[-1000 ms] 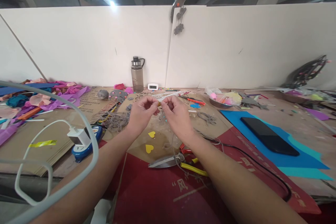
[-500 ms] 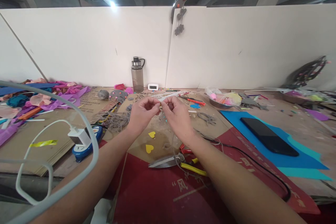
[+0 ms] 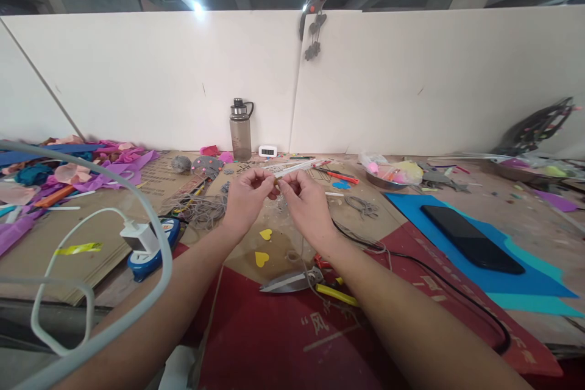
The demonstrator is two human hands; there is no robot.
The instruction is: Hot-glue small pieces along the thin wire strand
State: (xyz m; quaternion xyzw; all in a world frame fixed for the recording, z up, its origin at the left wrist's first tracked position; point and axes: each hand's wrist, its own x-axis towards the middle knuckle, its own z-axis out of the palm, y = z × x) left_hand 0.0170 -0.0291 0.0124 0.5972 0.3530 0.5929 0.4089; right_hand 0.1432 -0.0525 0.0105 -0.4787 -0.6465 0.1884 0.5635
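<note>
My left hand (image 3: 249,201) and my right hand (image 3: 307,204) meet at the fingertips above the cardboard. Both are closed in a pinch around something tiny and yellowish-brown that I cannot make out. A thin grey cord (image 3: 302,247) hangs down below my right hand. Two yellow heart cut-outs (image 3: 261,259) lie on the cardboard (image 3: 242,250) beneath my hands. Nearer to me rest open scissors (image 3: 290,283) with a yellow handle and a red one, partly covered by my right forearm. To the left of my left hand is a tangle of grey cord (image 3: 201,211).
A water bottle (image 3: 241,134) and a small digital clock (image 3: 267,151) stand by the white partition. On the right, a black phone (image 3: 470,237) lies on blue sheets (image 3: 411,210). White cable (image 3: 158,225) loops across the left foreground, near a charger on a blue power strip (image 3: 153,256).
My hands keep their pinch at almost the same spot, with only slight finger movement. The whole view has shifted a little.
</note>
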